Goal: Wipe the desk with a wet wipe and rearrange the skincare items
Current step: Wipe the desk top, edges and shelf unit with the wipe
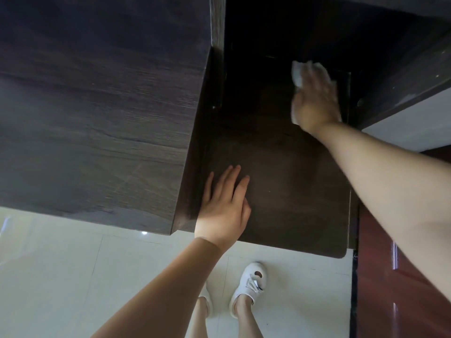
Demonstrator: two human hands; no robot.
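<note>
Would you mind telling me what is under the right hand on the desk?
A white wet wipe lies under the right hand, pressed on the dark desk. Only its edges show; the hand covers the rest.

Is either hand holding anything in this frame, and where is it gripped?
The right hand presses a white wet wipe flat on the dark desk, fingers spread over it. The left hand rests on the desk, holding nothing.
</note>
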